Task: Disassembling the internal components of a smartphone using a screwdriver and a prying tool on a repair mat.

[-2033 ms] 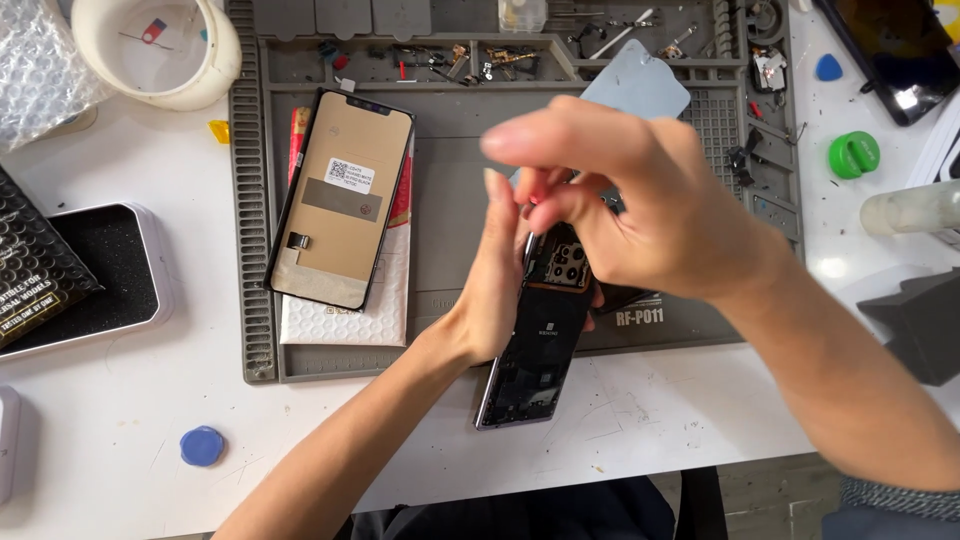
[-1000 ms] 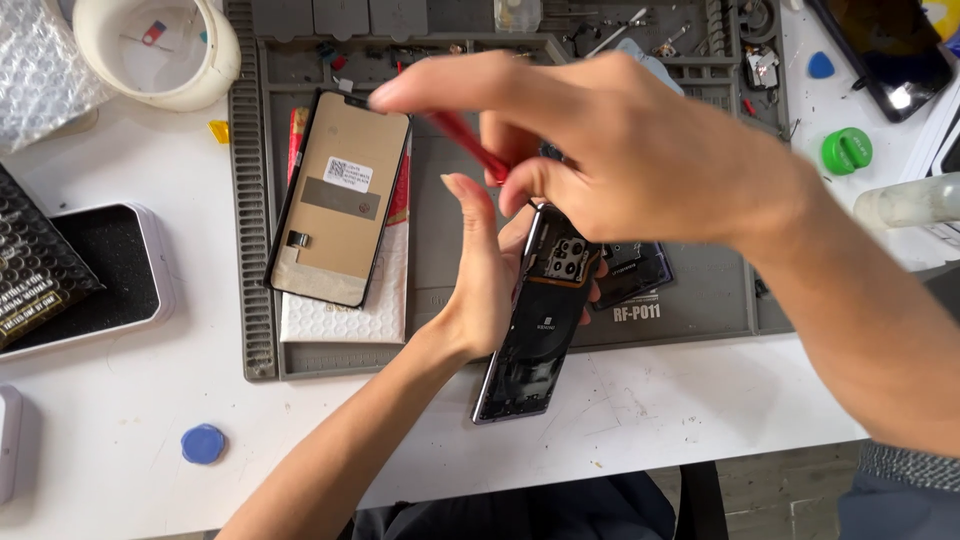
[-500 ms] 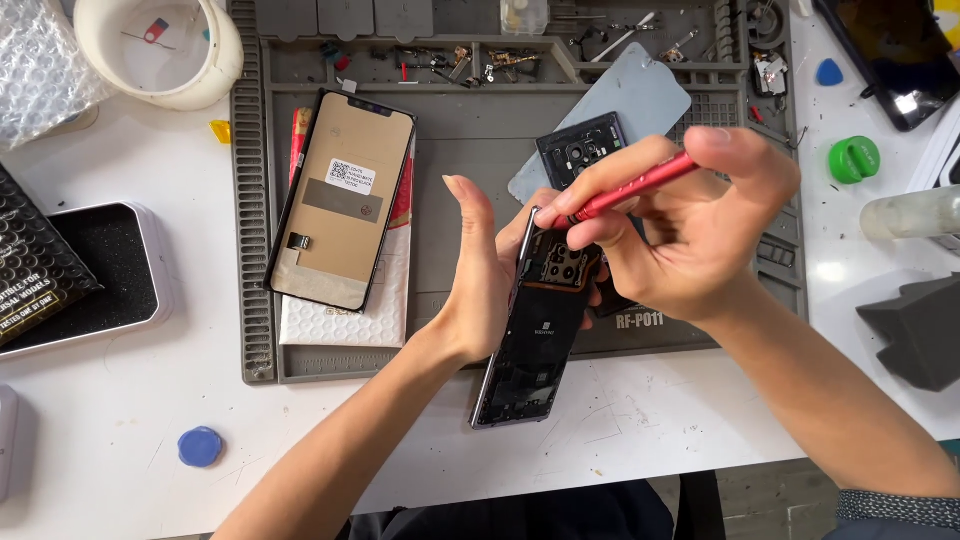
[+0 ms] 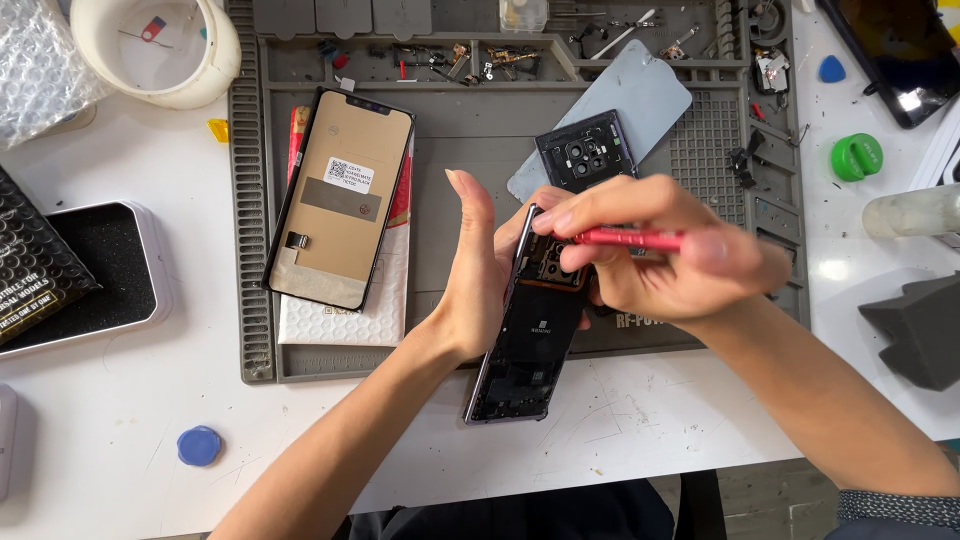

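Head view: left hand [image 4: 478, 290] cupped around opened phone [image 4: 525, 340], fingers wrapped along its edge, thumb up. Right hand [image 4: 660, 260] closed in pen grip on red screwdriver [image 4: 630, 238], tip down at phone's upper end near camera area. Phone tilted at mat's 6 o'clock edge, lower end past grey work mat [image 4: 480, 150] onto white table [image 4: 120, 420]. Risk: tip slipping off a screw, gouging board or flex; phone sliding off mat lip. Removed back cover [image 4: 640, 100] and camera bezel [image 4: 588, 152] at 12 o'clock, crowding right hand. Screen panel [image 4: 340, 200] at 10 o'clock; blue pick [image 4: 199, 445] at 8 o'clock.
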